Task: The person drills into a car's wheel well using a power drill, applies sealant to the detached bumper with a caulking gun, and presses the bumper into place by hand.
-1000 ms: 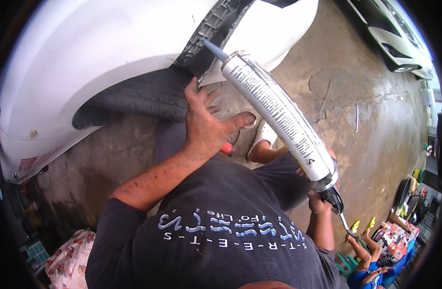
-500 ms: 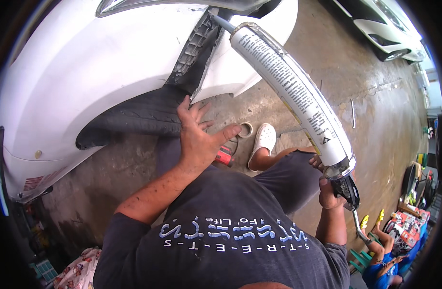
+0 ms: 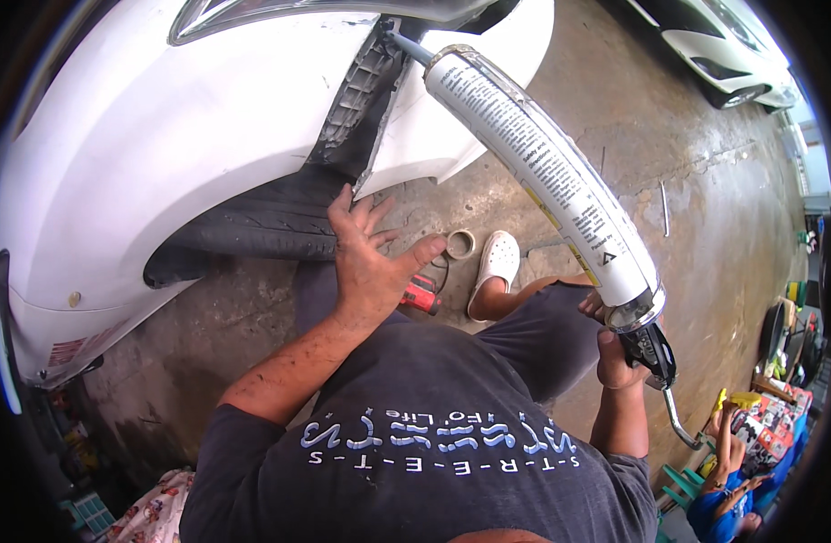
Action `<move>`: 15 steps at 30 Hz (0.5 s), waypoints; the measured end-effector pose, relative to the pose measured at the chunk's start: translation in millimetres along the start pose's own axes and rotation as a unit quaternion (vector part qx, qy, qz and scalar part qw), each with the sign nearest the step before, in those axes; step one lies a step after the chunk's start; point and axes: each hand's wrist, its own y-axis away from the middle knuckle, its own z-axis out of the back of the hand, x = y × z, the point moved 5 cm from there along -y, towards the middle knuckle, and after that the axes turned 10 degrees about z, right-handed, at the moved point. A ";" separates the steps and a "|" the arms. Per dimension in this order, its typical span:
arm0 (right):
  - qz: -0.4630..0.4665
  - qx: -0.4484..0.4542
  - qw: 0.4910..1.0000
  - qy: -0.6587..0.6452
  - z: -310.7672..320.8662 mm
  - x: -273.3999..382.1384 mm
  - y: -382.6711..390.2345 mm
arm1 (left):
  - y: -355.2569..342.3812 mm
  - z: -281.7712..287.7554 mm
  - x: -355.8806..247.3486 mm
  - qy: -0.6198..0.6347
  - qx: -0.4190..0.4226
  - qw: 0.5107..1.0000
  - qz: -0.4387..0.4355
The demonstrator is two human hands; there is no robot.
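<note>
My right hand (image 3: 617,359) is wrapped round the handle of a caulking gun (image 3: 648,346), which is loaded with a white printed cartridge (image 3: 542,176). Its grey nozzle (image 3: 410,48) points into the gap between a white car's fender (image 3: 225,100) and its partly separated white bumper (image 3: 424,136). A black ribbed bracket (image 3: 356,101) shows inside that gap. My left hand (image 3: 370,276) has its fingers spread and thumb apart, with fingertips at the bumper's lower corner. Whether those fingertips hook behind the edge is hard to see. Below the hand's wrist side lies a black tyre (image 3: 270,228).
On the concrete floor lie a ring-shaped roll (image 3: 460,243), a red tool (image 3: 422,294) and a thin metal rod (image 3: 664,210). My foot wears a white clog (image 3: 498,262). Another white car (image 3: 723,54) stands far right. A person in blue (image 3: 723,511) sits lower right.
The view has shifted slightly, while the caulking gun's nozzle stays at the gap. My left hand keeps its place at the bumper corner. The person at lower right has moved their legs and arms.
</note>
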 end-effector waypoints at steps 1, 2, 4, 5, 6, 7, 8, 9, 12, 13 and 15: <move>0.000 0.002 1.000 0.000 0.8 0.6 0.0 | 0.1 -0.2 0.2 0.000 0.000 1.000 0.000; -0.001 0.005 1.000 0.000 0.7 2.5 -1.6 | 0.1 -0.3 0.4 0.000 0.000 1.000 0.000; -0.005 0.000 0.999 0.048 -2.2 16.2 -13.9 | 0.6 -0.5 1.0 0.000 0.000 1.000 0.001; -0.008 -0.004 0.995 0.096 -2.9 21.0 -18.5 | 1.0 -0.3 1.2 0.008 -0.001 1.000 0.001; -0.009 -0.003 0.995 0.095 -3.0 20.2 -17.7 | 1.3 0.0 1.4 0.016 -0.003 1.000 0.002; -0.001 -0.003 0.994 0.108 -2.1 20.9 -16.4 | 1.5 -0.2 1.5 0.016 -0.002 1.000 0.003; 0.007 -0.003 0.993 0.120 -1.1 21.2 -14.7 | 1.5 0.0 1.2 0.018 -0.003 1.000 0.001; 0.005 -0.002 0.993 0.120 0.6 17.2 -8.6 | 1.4 0.2 0.8 0.020 -0.004 1.000 -0.002; -0.018 0.007 0.999 0.043 2.7 7.4 7.9 | 1.1 -0.2 -1.1 0.014 -0.010 1.000 -0.006; -0.017 0.005 0.999 0.048 3.4 8.0 7.5 | 1.1 -0.3 -1.0 0.014 -0.009 1.000 -0.006; -0.015 0.003 0.998 0.053 4.8 9.3 9.2 | 1.9 0.0 -1.6 0.017 -0.011 1.000 -0.012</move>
